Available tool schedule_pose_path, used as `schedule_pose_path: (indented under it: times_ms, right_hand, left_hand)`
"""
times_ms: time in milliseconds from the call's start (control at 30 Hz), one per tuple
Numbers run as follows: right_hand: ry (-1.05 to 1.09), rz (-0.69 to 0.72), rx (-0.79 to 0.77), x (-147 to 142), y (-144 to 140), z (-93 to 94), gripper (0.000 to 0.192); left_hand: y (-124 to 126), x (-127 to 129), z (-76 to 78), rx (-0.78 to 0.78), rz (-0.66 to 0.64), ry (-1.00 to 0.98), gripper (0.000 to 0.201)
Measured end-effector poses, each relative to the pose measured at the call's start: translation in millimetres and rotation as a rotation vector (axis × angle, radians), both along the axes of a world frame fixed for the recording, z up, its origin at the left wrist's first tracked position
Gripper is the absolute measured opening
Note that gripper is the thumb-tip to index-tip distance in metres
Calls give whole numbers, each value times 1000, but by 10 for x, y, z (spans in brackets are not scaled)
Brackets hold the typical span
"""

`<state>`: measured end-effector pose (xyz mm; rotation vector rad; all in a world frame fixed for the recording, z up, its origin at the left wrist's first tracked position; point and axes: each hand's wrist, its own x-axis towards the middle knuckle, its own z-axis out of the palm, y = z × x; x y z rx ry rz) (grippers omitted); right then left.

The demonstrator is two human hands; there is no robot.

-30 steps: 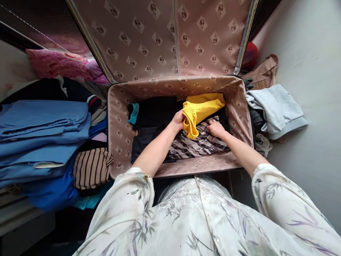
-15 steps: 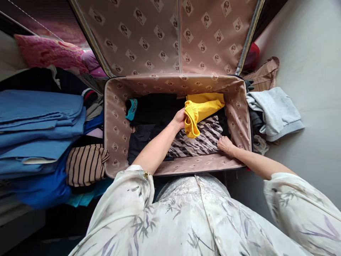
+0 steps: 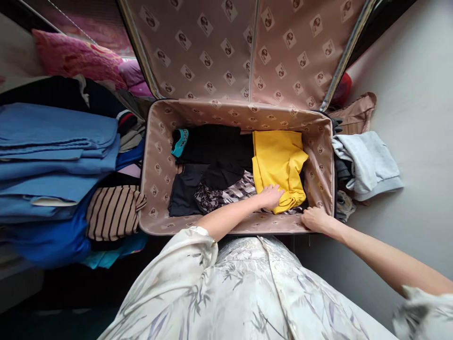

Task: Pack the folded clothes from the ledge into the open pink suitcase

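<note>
Yellow cloth (image 3: pixel 276 158) bunches at its near end by your left hand (image 3: pixel 272 196); smooth it flat. Your right hand (image 3: pixel 314 219) curls alongside; whether either grip pinches fabric isn't clear.

Suitcase lining (image 3: pixel 219 80): thin, smooth cloth, slight sheen. Yellow garment (image 3: pixel 278 158): matt cloth, creased at the near end. Folded blue cloth (image 3: pixel 56 125): matt, smooth. Grey garment (image 3: pixel 368 158): matt, soft-looking cloth. Wall (image 3: pixel 421 118): smooth, matt.
</note>
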<state>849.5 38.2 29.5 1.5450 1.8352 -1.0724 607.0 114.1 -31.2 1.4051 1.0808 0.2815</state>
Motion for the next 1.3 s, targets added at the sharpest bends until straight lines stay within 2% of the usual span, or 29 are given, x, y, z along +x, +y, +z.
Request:
schedule_pose_path:
  times_ms: [33,100,167,233,267,400,433,500,600,700,767,833,933,1033,1100,1200,1233,1300]
  right_hand:
    - [-11,136,-28,-38,-9,98,20]
    - [-1,354,11,-169,57,210,15]
    - [36,464,132,-318,209,182,24]
    - [34,509,221,-402,373,30,32]
    - [2,525,215,-400,433,-75,33]
    - [-143,525,35,-168,434,-456,26]
    - [-148,524,24,-112,393,-509,25]
    - [-135,539,91,-71,318,-564,31]
    - [-104,595,218,-171,298,-569,28]
    - [-59,632,203,-275,353,-482,28]
    - [-2,639,188,-273,391,-336,28]
    - [59,621,189,-219,441,-118,32]
    - [150,512,178,-91,639,263,31]
    - [228,358,257,28,1077,578,25]
    - [179,251,439,57,1451,704,29]
    - [-107,97,794,-49,1893,709,56]
    - [-200,74,843,-126,1961,653,65]
    - [-305,86,784,-311,1956,455,71]
  left_hand:
    - [-79,-41,-3,32,-35,43,35]
    - [-192,-205,-7,72,-81,120,36]
    - [-244,-480,-4,117,-118,214,37]
    - [-251,-849,10,165,-139,306,37]
    - [-247,-1055,22,199,-155,387,37]
    - [-276,-1799,64,272,-296,877,36]
    - [-298,-1912,66,270,-325,951,36]
    - [-344,-1993,58,283,-354,954,36]
    - [-357,-1736,24,380,-402,799,40]
    - [-268,-1187,-46,450,-425,532,64]
    - [-182,-817,-112,424,-394,318,83]
    - [-106,-536,-182,338,-339,144,92]
    - [-5,-340,-278,243,-281,31,82]
    - [174,-338,-356,200,-264,2,53]
    - [367,-376,-397,100,-137,-59,39]
    - [675,-431,-444,-84,267,-175,38]
    - [750,-448,-458,-130,380,-175,40]
    - [824,-482,-485,-205,482,-78,45]
